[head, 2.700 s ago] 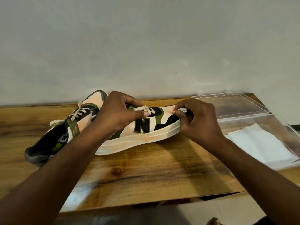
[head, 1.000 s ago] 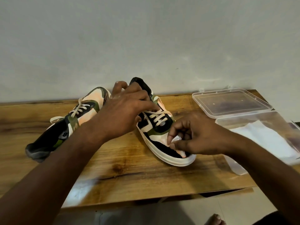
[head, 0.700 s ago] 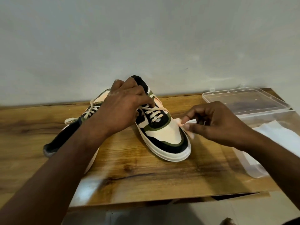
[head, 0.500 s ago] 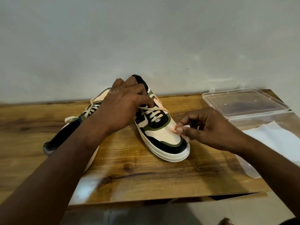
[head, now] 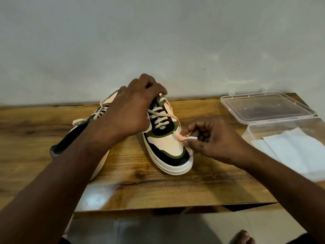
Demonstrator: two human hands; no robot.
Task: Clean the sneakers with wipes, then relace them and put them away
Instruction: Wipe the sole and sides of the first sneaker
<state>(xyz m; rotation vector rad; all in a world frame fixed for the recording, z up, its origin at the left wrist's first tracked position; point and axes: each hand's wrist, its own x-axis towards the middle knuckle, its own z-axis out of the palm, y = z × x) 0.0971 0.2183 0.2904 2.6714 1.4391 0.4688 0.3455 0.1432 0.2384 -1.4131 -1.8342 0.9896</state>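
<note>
Cleaning is underway: the left hand [head: 133,111] grips the sneaker [head: 165,138] while the right hand [head: 211,140] pinches a wipe [head: 190,139], wiping the toe next.

One head-worn camera looks forward and down from close above the tabletop's [head: 158,194] near edge, facing the wall [head: 158,41] behind its far edge.

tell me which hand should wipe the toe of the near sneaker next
Right. The right hand already pinches the wipe against the near sneaker toe, while the left hand grips its collar to steady it.
</note>
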